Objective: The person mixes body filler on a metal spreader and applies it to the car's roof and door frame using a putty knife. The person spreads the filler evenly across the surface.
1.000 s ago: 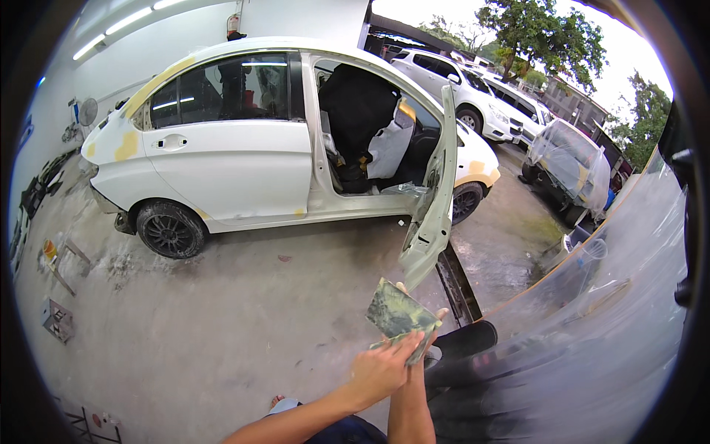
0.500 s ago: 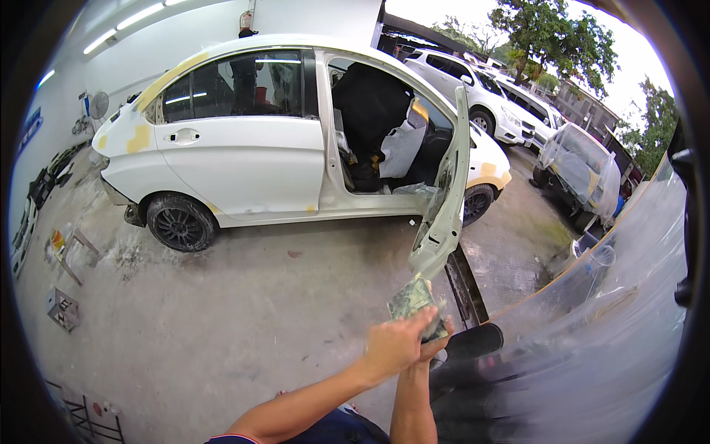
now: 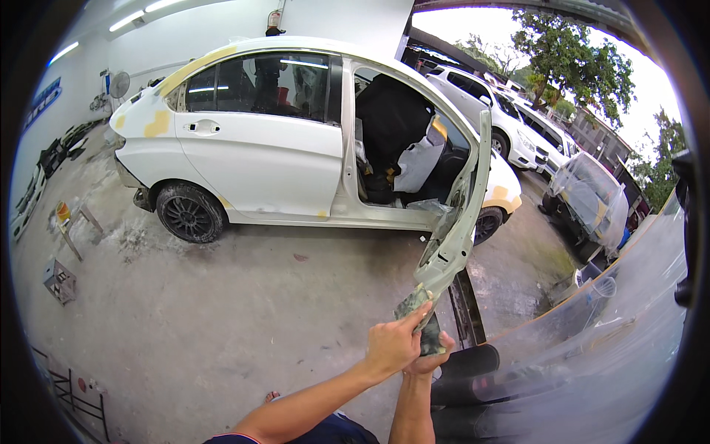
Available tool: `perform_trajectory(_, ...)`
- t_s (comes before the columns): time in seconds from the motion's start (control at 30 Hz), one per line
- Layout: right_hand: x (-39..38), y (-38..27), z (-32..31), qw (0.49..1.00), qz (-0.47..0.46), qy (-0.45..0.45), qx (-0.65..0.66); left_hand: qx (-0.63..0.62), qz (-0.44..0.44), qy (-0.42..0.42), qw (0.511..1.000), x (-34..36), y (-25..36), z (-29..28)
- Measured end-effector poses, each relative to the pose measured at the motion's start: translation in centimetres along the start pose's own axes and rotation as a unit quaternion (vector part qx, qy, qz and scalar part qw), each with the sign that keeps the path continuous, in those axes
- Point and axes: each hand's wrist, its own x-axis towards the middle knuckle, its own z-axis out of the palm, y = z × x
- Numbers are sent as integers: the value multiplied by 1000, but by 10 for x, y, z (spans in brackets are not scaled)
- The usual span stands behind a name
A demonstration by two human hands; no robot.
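Note:
My left hand (image 3: pixel 394 345) closes on a flat, mottled grey-green plate (image 3: pixel 411 303) with pale yellow smears like putty, its index finger stretched along the face. Just below it, my right hand (image 3: pixel 431 360) grips a darker, similarly smeared plate (image 3: pixel 430 339), thumb up along its edge. The two plates are close together and overlap in view; whether they touch I cannot tell. Beyond them stands the open front door (image 3: pixel 462 229) of a white car (image 3: pixel 259 170), seen nearly edge-on. Yellow filler patches (image 3: pixel 157 124) mark its bodywork.
Clear plastic sheeting (image 3: pixel 592 362) hangs along the right side, beside a dark cylindrical object (image 3: pixel 473 361). A floor channel (image 3: pixel 466 311) runs under the door. A small metal stool (image 3: pixel 59 281) and a wooden stand (image 3: pixel 72 231) are at left. A plastic-wrapped vehicle (image 3: pixel 589 196) stands outside.
The whole scene has shifted slightly right in view. My hands have moved a little, and the left-hand plate is turned, so more of the darker plate in my right hand shows.

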Motion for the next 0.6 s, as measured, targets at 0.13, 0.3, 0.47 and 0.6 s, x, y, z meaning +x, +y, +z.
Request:
perform_trajectory(0.13, 7, -4, -7, 998, 47, -46, 0, 29, 142, 38, 989, -29, 9, -3)
perform_trajectory(0.3, 2, -4, -16, 993, 38, -103, -46, -75, 59, 101, 990, -27, 6, 4)
perform_trajectory(0.47, -7, 0, -12, 994, 38, -99, -2, -69, 46, 129, 988, -6, 6, 0)
perform_trajectory(0.6, -10, 4, -6, 996, 45, -81, -13, -83, 28, 152, 985, 9, 7, -5)
